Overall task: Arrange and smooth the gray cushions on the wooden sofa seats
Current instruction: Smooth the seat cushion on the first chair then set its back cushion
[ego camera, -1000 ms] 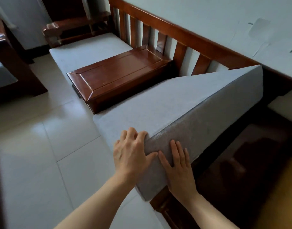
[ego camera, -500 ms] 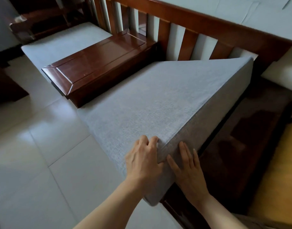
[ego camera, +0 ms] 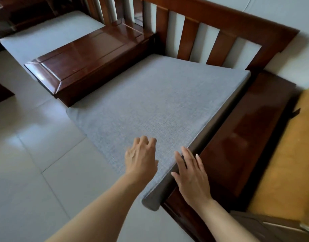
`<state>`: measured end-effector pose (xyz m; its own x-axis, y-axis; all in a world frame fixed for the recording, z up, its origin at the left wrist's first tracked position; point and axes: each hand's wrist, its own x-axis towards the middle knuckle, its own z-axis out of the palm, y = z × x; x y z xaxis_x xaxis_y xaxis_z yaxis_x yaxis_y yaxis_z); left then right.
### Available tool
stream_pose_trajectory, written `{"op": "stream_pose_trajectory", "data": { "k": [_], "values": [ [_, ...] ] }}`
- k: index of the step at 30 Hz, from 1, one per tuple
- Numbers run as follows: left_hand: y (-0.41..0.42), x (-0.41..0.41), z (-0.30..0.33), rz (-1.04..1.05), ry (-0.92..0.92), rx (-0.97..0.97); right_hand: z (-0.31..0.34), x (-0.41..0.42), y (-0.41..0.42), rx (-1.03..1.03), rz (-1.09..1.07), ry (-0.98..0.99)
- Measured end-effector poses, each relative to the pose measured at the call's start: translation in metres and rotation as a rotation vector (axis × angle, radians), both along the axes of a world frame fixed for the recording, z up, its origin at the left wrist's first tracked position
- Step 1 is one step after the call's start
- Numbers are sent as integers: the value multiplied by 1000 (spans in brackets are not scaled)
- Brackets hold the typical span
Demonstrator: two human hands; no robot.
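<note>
The wooden sofa [ego camera: 211, 18], slatted and glossy, is being fitted with a gray cushion [ego camera: 150, 102], a woven rectangular slab lying on the seat, its near corner overhanging. Squaring is judged next. The right hand [ego camera: 192, 173] is being laid flat against its edge; the left hand [ego camera: 141, 156] is being rested on top, fingers loosely curled, gripping nothing.

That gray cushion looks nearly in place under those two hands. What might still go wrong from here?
1. The near corner of the gray cushion juts past the wooden seat frame over the floor, so it may end up crooked or sag.
2. The right hand lies along the cushion's side edge beside the frame; pushing sideways might pinch its fingers.
3. The left hand, fingers curled on top, may bunch the fabric instead of smoothing it.
</note>
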<state>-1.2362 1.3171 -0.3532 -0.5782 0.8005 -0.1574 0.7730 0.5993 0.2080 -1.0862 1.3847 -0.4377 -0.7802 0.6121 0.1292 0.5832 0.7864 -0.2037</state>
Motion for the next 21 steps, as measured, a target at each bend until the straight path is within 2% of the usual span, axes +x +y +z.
{"op": "stream_pose_trajectory", "data": {
  "k": [6,14,21],
  "values": [
    [6,10,17,-54,-33,6,33,-6,9,-4,-83,67],
    [9,5,64,-39,-68,-26,88,-19,10,-88,-130,-40],
    [11,-53,81,-132,-125,-52,121,-57,8,-196,-280,-96]
  ]
}}
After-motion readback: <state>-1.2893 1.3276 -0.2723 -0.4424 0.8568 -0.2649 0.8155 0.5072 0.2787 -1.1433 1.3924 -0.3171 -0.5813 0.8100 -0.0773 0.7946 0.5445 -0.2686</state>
